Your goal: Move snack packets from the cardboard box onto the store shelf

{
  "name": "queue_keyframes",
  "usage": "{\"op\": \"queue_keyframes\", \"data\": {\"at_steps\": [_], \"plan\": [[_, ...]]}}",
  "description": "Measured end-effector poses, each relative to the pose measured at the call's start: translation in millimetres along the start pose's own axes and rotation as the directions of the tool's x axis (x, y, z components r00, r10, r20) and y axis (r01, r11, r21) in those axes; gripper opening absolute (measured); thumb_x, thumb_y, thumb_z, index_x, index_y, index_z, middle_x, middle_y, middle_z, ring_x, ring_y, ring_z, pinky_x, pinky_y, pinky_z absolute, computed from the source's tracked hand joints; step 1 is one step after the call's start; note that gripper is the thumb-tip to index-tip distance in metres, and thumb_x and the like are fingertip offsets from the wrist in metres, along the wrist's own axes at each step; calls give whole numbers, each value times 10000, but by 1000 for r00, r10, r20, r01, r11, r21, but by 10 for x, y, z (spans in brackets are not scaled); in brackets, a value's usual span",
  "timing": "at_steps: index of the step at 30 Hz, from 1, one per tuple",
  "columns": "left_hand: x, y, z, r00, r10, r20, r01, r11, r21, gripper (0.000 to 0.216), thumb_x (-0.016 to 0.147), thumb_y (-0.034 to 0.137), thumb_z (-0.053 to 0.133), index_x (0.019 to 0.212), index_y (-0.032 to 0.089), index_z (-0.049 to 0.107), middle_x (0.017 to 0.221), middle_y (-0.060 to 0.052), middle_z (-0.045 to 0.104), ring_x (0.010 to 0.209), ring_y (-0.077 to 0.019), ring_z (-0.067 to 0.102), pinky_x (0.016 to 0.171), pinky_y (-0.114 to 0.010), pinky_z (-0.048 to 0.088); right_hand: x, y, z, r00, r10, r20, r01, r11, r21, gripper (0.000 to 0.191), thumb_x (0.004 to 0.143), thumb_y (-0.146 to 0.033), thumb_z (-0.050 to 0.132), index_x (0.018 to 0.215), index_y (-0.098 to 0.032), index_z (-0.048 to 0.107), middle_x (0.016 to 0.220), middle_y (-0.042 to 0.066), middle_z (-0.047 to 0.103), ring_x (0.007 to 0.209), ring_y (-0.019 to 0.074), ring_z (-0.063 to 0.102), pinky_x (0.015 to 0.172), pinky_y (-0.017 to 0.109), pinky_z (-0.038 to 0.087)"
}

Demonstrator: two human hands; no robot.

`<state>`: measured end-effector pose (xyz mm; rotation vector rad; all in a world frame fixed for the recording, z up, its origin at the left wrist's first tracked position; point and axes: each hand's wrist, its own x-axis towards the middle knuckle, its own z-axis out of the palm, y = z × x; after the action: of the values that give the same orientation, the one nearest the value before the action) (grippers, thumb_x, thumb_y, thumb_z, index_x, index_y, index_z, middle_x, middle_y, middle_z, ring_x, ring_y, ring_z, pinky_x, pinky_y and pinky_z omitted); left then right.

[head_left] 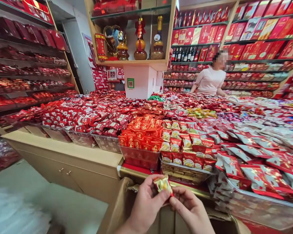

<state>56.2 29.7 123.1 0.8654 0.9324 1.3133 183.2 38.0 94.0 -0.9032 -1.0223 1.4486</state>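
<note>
My left hand (145,204) and my right hand (189,209) meet low in the middle of the view, both pinching one small red and gold candy packet (163,184). The packet is held upright between thumbs and fingers of both hands. Just beyond it stands a clear tray (185,174) filled with similar red and gold packets (183,146). An open cardboard box (123,200) lies directly under my hands.
A wide counter carries several clear bins heaped with red wrapped sweets (88,117). A wooden cabinet (70,165) fronts it on the left. Shelves of red gift boxes (258,29) line the walls. A person in a pink top (211,79) stands behind the counter.
</note>
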Motion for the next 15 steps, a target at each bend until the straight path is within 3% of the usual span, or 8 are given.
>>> {"op": "queue_keyframes", "data": {"at_steps": [7, 11, 15], "plan": [[33, 153, 107, 1000, -14, 15, 14, 1000, 11, 302, 674, 289, 648, 927, 136, 591, 801, -28, 641, 718, -110, 551, 683, -220, 435, 61, -234, -50, 997, -55, 53, 63, 985, -163, 206, 652, -351, 667, 660, -152, 618, 627, 17, 594, 580, 114, 508, 555, 215, 428], [50, 108, 105, 996, -31, 80, 31, 1000, 7, 239, 741, 324, 570, 851, 119, 622, 725, -26, 622, 693, -115, 533, 665, -230, 420, 49, -156, -69, 998, -25, 58, 30, 996, -83, 214, 660, -351, 662, 703, -152, 596, 654, 26, 608, 583, 123, 531, 572, 241, 450], [24, 25, 57, 1000, -1, 19, 0, 999, 44, 225, 714, 315, 603, 863, 146, 617, 691, 8, 583, 647, -86, 495, 636, -198, 402, -6, -45, -83, 1000, 19, 25, -20, 999, 26, 240, 649, -349, 674, 774, -172, 571, 672, 11, 598, 577, 127, 552, 556, 250, 459]]}}
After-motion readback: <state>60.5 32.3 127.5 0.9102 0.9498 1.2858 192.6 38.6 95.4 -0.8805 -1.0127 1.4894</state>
